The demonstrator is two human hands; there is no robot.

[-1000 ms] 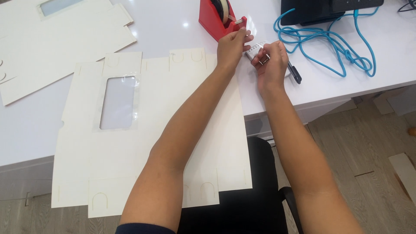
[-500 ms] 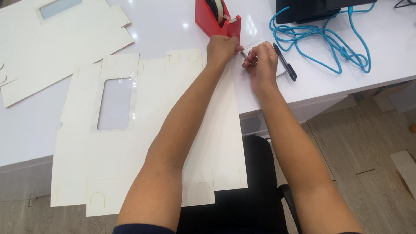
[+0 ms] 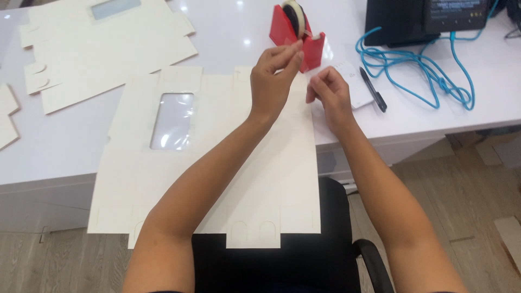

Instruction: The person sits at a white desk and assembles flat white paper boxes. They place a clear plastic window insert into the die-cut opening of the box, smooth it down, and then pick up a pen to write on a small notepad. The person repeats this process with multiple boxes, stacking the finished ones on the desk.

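Two hands up near the far edge of the bench, right by the red tape dispenser (image 3: 298, 37). Left hand (image 3: 274, 76) pinched shut, thumb and fingertips together just at the dispenser's cutter end, looks like gripping the end of the tape, though the strip itself too thin and clear to make out for sure. Right hand (image 3: 328, 95) loosely curled just beside it, fingertips together, can't tell if anything's between them.

Flat white box blank (image 3: 211, 179) with a clear window lying under both forearms, hanging over the near edge of the bench. Totally unfolded, no flaps up, no tape on it as far as can be seen. So pretty early going: tape maybe just being pulled, all folding and sticking left to do.

More flat blanks (image 3: 103, 40) toward the far left corner, also unfolded. Off to the right: black pen (image 3: 373, 90) on a small white pad (image 3: 353, 81), tangled blue cable (image 3: 423, 68), dark desk phone (image 3: 423, 19) at the far right. Black chair (image 3: 325, 260) down below the near edge.
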